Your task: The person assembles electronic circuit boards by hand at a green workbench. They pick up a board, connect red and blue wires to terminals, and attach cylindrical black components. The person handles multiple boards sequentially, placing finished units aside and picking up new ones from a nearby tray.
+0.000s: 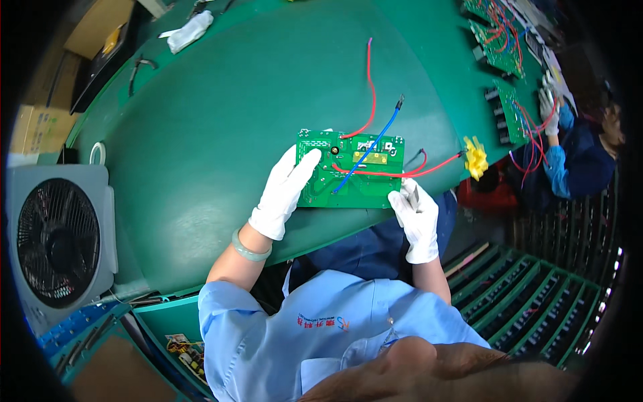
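A green circuit board [382,191] is held up over the green table mat, its flat side with solder points and traces facing up. My left hand [284,187], in a white glove, grips its left edge with the thumb on the board's face. My gloved right hand [416,218] pinches the lower right corner. Something grey and thin shows at the right fingers, too small to name. Red wires [372,94] and a blue wire [382,139] rise from the board; the blue one ends in a dark lug. Another red wire [435,167] reaches right past the board's edge.
A grey box fan [60,234] stands at the left. Pliers [137,72] and a white cloth-like bundle [190,32] lie at the far left. Yellow ties [475,158] hang at the mat's right edge. A co-worker's gloved hand [548,110] is beside another board [510,110]. Slatted racks [536,301] stand lower right.
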The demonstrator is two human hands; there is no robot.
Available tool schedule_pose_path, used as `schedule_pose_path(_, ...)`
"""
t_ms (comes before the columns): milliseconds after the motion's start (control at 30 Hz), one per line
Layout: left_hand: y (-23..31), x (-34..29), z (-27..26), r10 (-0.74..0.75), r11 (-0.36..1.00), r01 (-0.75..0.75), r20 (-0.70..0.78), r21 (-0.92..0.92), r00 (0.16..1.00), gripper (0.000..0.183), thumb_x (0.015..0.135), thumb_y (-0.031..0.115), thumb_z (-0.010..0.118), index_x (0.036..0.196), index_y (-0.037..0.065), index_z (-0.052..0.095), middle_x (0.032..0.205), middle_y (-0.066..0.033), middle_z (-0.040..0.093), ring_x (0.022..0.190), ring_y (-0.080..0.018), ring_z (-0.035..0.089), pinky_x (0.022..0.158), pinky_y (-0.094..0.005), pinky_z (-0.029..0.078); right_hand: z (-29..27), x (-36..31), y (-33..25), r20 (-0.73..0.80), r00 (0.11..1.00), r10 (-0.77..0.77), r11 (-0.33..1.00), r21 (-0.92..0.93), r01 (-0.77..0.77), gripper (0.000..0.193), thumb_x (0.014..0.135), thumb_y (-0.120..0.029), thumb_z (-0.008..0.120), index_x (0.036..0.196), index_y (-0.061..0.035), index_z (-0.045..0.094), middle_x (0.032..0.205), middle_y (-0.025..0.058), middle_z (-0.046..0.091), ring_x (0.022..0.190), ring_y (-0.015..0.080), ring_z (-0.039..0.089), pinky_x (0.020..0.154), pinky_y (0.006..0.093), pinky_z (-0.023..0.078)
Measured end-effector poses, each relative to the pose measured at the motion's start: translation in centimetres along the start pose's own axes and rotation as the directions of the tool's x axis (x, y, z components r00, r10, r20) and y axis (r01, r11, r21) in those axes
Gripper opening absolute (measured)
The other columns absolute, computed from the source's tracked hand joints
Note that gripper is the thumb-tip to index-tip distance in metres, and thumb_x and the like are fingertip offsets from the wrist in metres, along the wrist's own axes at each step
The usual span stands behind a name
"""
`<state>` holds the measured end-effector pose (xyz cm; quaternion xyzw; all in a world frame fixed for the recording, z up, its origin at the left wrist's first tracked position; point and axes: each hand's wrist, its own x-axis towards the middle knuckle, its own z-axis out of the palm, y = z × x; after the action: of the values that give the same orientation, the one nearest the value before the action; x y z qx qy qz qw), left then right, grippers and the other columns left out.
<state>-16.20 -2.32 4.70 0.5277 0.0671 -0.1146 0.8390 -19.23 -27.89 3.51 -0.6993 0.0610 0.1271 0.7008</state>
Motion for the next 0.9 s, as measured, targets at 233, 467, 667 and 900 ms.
schedule_pose_path(233, 0.1, 0.2, 0.7, -0.010, 0.999, 0.010, 0.016, 0.037, 1.000, 0.040, 0.102, 0.015, 0.052, 0.138, -0.003, 0.051, 0.134, -0.0100, 0.058, 0.121, -0.0152, 0.055, 0.104, -0.0305, 0.043, -1.3, -0.9, 1.7, -0.072, 0.997, -0.002, 0.993, 0.119, 0.011, 0.037, 0.095, -0.008, 0.066, 0.128, 0.0068, 0.057, 0.075, -0.0019, 0.056, 0.053, 0.0018, 0.043, 0.047, 0.0195, 0.032)
schedule_pose_path(467, 0.2, 0.4, 0.8, -0.033, 0.999, 0.033, 0.019, 0.029, 0.999, 0.043, 0.102, 0.016, 0.052, 0.139, -0.005, 0.049, 0.142, -0.0128, 0.053, 0.126, -0.0186, 0.053, 0.109, -0.0337, 0.040, -1.3, -0.7, 1.8, -0.060, 0.998, -0.013, 0.995, 0.103, 0.019, 0.035, 0.095, -0.009, 0.066, 0.126, 0.0064, 0.059, 0.075, -0.0035, 0.056, 0.053, 0.0001, 0.043, 0.047, 0.0189, 0.033)
schedule_pose_path(667, -0.2, 0.7, 0.2, -0.020, 0.999, 0.019, 0.041, 0.041, 0.999, 0.042, 0.101, 0.014, 0.052, 0.138, -0.006, 0.050, 0.146, -0.0141, 0.049, 0.129, -0.0202, 0.051, 0.111, -0.0351, 0.037, -2.0, -0.9, 2.6, -0.078, 0.993, -0.085, 0.996, -0.007, 0.085, 0.036, 0.095, -0.009, 0.066, 0.127, 0.0049, 0.059, 0.079, -0.0011, 0.060, 0.062, 0.0030, 0.051, 0.058, 0.0201, 0.043)
schedule_pose_path(900, -0.2, 0.5, 0.2, -0.025, 0.999, 0.024, 0.022, 0.042, 0.999, 0.039, 0.101, 0.011, 0.052, 0.135, -0.007, 0.052, 0.147, -0.0148, 0.048, 0.129, -0.0211, 0.051, 0.112, -0.0359, 0.037, -1.5, -3.0, -0.6, -0.053, 0.923, -0.380, 0.790, -0.538, 0.295, 0.040, 0.087, -0.010, 0.072, 0.125, -0.0022, 0.059, 0.096, 0.0146, 0.067, 0.080, 0.0239, 0.068, 0.072, 0.0319, 0.055)
